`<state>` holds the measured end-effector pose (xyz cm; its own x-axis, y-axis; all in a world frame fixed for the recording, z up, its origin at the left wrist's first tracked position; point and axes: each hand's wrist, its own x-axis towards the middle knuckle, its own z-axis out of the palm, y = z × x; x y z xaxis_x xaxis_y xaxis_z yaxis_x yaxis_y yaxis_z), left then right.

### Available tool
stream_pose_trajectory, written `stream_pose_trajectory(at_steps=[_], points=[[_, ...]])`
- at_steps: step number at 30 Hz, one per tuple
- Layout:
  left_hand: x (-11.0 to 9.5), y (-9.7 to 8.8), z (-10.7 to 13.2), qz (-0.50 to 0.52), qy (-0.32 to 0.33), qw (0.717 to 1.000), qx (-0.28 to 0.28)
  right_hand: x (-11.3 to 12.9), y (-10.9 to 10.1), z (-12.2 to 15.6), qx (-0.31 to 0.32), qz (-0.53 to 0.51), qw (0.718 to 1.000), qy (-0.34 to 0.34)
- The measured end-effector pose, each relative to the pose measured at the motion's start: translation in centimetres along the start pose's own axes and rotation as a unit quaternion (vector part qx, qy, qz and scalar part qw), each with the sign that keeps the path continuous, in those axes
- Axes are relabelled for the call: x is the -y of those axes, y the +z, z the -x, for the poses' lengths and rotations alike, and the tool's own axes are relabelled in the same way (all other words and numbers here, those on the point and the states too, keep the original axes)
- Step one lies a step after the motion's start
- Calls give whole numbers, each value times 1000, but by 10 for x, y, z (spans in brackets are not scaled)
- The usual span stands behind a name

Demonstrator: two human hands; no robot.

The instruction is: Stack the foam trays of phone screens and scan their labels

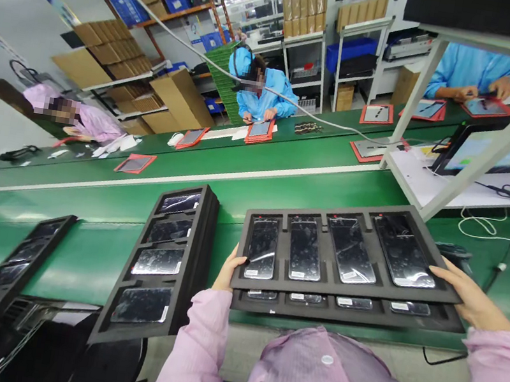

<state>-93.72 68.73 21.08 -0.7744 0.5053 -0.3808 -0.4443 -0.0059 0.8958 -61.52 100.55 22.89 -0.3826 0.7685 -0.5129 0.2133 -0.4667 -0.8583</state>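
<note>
A black foam tray [332, 279] with several phone screens in its slots is held just above a second tray of the same kind [449, 324] on the green workbench. My left hand [227, 270] grips the top tray's left edge, thumb on the rim. My right hand [464, 290] holds its right edge, fingers laid over the corner. One screen [261, 247] lies next to my left thumb. A stack of similar trays [199, 253] stands to the left, a little apart from my left hand.
Another tray stack [11, 281] sits at the far left. A white frame [500, 136] with a monitor [493, 151] and cables stands at right. Red-framed tablets [259, 130] lie along the far bench, where people in blue and pink coats work. Shelves of cardboard boxes line the back.
</note>
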Motion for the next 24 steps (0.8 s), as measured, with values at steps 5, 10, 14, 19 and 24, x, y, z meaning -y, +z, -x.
stream_pose_trajectory(at_steps=[5, 10, 14, 19, 24], points=[[-25, 12, -11, 5, 39, 999, -6, 19, 6, -10, -25, -45, 999, -2], [-40, 20, -33, -6, 58, 998, 1, 49, 21, -27, -24, -42, 999, -11], [-29, 17, -42, 2, 40, 999, -13, 50, 33, -36, -13, -40, 999, 1], [-27, 15, -50, -12, 41, 999, -10, 42, 32, -46, 14, -35, 999, 16], [-33, 19, -56, -12, 46, 999, -16, 50, 35, -53, 18, -27, 999, 16]])
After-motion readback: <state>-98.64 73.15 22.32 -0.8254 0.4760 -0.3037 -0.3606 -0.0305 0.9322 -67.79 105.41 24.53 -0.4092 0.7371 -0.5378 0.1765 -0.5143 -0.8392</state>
